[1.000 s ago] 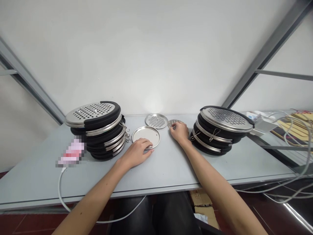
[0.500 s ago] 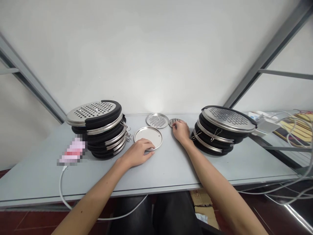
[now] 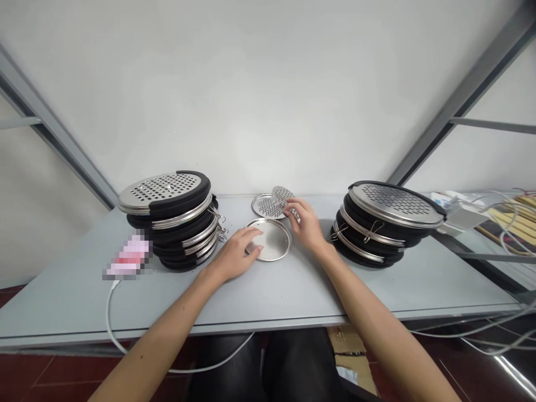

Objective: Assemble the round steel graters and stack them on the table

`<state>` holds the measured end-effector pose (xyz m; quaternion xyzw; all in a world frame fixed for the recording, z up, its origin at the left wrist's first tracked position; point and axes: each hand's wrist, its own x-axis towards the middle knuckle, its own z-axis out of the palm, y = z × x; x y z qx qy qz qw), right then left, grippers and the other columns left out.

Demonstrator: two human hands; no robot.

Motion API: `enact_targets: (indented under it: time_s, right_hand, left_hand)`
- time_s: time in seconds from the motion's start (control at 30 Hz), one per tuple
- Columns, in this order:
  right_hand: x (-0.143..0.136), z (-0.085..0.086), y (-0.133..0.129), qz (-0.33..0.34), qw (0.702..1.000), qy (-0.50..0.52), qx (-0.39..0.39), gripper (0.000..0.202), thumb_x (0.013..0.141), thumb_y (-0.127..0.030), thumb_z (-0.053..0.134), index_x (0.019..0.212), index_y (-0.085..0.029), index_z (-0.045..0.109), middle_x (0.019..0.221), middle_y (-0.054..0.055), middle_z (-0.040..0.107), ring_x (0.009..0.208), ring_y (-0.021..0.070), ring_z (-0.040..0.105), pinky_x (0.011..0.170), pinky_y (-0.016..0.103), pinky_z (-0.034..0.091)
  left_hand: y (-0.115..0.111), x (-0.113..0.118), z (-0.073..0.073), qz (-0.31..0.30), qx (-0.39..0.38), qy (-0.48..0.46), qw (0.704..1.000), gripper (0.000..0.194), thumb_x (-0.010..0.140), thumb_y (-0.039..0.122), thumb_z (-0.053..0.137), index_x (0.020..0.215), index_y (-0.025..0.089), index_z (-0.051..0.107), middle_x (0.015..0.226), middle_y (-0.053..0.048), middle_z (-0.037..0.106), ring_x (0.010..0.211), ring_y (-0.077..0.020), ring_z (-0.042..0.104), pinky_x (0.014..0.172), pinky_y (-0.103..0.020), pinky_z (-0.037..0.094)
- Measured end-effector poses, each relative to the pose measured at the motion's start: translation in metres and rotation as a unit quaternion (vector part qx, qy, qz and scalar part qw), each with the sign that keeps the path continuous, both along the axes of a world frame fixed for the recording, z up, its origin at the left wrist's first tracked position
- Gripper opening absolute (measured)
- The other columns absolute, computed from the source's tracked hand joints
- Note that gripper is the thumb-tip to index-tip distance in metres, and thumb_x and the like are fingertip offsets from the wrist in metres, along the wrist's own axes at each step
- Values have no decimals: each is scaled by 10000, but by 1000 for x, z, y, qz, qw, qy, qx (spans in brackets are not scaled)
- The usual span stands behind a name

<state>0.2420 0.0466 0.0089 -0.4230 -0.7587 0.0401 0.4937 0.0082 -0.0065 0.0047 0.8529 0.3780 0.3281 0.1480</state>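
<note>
A round, shallow metal dish [image 3: 272, 241] lies on the table in front of me. My left hand [image 3: 234, 254] is at its left edge, fingers curved and spread apart from the thumb over the rim. Pinched in my right hand [image 3: 307, 226] is a small round perforated grater disc [image 3: 282, 195], raised and tilted. Behind the dish lies a larger perforated grater plate [image 3: 264, 207] with a raised rim, partly covered by the held disc.
A stack of black-edged round graters [image 3: 180, 223] with wire clasps stands on the left. Another stack [image 3: 377, 234] is on the right. A blurred pink object [image 3: 129, 257] with a white cable [image 3: 109, 312] lies left. White boxes [image 3: 458, 215] stand beyond the right frame.
My right hand has lifted the small grater disc off the table and brought it left over the larger plate. The dish has shifted right, and my left hand's fingers have spread.
</note>
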Motion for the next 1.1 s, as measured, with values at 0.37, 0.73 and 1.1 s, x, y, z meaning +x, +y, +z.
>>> enact_targets:
  time_s: [0.37,0.73,1.1]
  right_hand:
    - [-10,12,-23,193,964,127,-134,149,892,-331,567,822,-200,583,980,58,656,956,188,619,886,339,475]
    - [-13,13,-29,230,964,45,-125,55,853,-234,591,816,-201,616,925,54,680,911,193,634,861,359,475]
    - [-23,0,-35,218,972,-41,-79,158,787,-98,544,822,-213,646,941,56,665,898,203,619,842,367,508]
  left_hand:
    - [7,-1,-10,92,-2,-55,994,576,932,218,475,1455,205,235,1348,-151,488,1158,-228,555,982,-422,475]
    - [8,-2,-13,105,-10,-50,993,682,875,82,417,1491,208,151,1350,-157,479,1250,-240,495,1033,-456,433]
    - [7,-3,-12,104,-26,-51,993,622,866,72,402,1458,195,258,1315,-134,527,1249,-229,498,1039,-443,430]
